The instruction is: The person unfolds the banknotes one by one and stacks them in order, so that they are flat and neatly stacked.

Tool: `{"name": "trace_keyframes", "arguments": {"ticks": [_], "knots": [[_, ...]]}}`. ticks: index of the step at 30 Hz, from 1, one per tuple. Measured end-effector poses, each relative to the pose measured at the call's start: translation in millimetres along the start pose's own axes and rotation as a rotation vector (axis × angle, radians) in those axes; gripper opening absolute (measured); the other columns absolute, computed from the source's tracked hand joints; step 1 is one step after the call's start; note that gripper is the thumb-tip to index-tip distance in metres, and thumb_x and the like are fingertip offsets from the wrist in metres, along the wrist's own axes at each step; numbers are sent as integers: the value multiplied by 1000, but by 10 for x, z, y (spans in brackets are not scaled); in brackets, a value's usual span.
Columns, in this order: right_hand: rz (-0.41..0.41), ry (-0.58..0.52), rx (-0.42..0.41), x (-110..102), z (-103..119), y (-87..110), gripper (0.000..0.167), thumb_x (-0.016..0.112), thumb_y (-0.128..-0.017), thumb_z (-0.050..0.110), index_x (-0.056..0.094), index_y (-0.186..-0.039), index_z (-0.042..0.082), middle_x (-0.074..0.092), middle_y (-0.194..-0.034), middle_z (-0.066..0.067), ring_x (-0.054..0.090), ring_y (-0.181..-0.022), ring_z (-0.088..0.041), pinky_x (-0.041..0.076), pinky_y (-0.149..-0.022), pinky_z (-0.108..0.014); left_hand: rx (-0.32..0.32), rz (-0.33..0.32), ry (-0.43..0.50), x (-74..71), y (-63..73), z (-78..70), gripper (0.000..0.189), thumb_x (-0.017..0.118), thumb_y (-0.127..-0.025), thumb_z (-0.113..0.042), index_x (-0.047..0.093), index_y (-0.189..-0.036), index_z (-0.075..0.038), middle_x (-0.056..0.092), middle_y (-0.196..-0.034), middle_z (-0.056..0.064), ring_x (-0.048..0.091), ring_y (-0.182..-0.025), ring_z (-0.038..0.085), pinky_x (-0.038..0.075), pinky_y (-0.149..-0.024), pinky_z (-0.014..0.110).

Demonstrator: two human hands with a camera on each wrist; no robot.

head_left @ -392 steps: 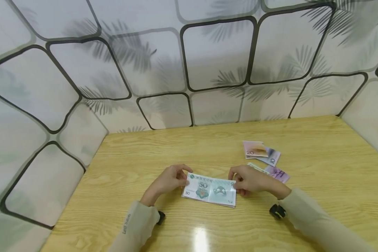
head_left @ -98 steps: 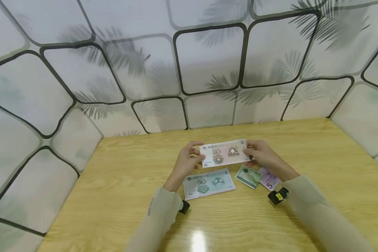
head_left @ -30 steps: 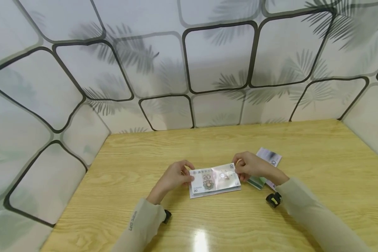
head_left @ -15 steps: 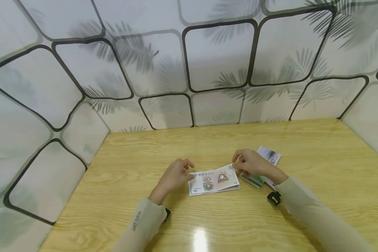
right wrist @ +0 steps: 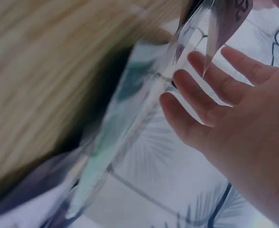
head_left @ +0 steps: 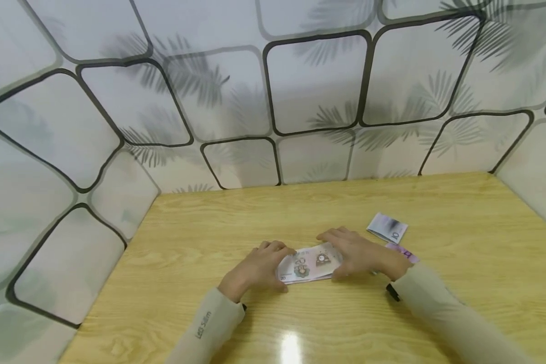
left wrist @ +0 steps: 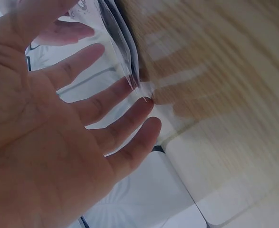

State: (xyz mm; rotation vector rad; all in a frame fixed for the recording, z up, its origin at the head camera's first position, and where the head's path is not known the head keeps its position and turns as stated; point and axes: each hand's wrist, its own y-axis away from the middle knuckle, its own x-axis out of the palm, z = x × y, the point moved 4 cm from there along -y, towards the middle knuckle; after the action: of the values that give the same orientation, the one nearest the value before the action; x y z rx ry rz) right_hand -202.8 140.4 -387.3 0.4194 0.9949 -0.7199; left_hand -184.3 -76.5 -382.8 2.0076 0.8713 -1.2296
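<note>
A small stack of play-money banknotes (head_left: 309, 269) lies on the table in the head view, an unfolded pinkish 20 note on top. My left hand (head_left: 258, 268) is at its left end, thumb low and fingers along the far side. At the right end my right hand (head_left: 358, 255) mirrors it. In the left wrist view, the left hand's fingers (left wrist: 118, 102) are spread and nearly straight, fingertips at the stack's edge. Likewise extended are the right hand's fingers (right wrist: 196, 97) in the right wrist view, close to a note's corner.
Behind my right hand lies a folded 10 note (head_left: 387, 227), with a purple note (head_left: 404, 251) partly hidden by my wrist. A green folded note (right wrist: 115, 114) shows in the right wrist view. A patterned wall (head_left: 316, 156) borders the table's back.
The 20 note went from the folded pile to above the 50 note, unfolded, then onto the stack. Since half a second ago my fingers have released its corners and spread around both ends.
</note>
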Motion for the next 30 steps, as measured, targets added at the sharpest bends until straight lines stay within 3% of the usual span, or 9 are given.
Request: {"name": "trace_keyframes", "arguments": {"ticks": [7,14,21,27,30], "knots": [[30,115,25,49,27,2,83,87,-75,17,45,-144,-5,52,-138,-23,49,-125,-43,41,-104,-64,-23,-21,-1,12,-21,22,67,88,-80,-16,58,-140,-14,54,-138,8,49,-125,31,43,-106,53],[42,139,30,35,21,-46,79,86,-79,16,45,-143,-6,51,-139,-24,48,-126,-45,42,-103,-64,-15,-29,-24,-4,-86,68,64,87,-82,-17,59,-140,-13,55,-140,9,50,-126,32,43,-105,54],[37,162,11,1,-64,-137,79,88,-80,21,47,-142,-6,52,-137,-23,50,-121,-41,47,-99,-60,6,-46,34,-90,-208,121,63,87,-80,-9,61,-137,-10,55,-142,12,49,-127,37,40,-107,60],[41,21,53,-114,-134,-95,78,83,-86,28,44,-145,-6,48,-142,-24,47,-127,-43,46,-101,-60,2,-3,86,-129,-283,121,68,86,-82,-10,57,-143,-12,49,-148,12,43,-134,37,34,-112,58],[-6,-28,82,-217,-223,-14,71,76,-93,28,44,-144,-8,46,-144,-28,44,-130,-47,43,-103,-63,35,-29,126,-154,-335,82,63,83,-86,-13,56,-143,-9,49,-148,14,43,-135,37,34,-113,56]]}}
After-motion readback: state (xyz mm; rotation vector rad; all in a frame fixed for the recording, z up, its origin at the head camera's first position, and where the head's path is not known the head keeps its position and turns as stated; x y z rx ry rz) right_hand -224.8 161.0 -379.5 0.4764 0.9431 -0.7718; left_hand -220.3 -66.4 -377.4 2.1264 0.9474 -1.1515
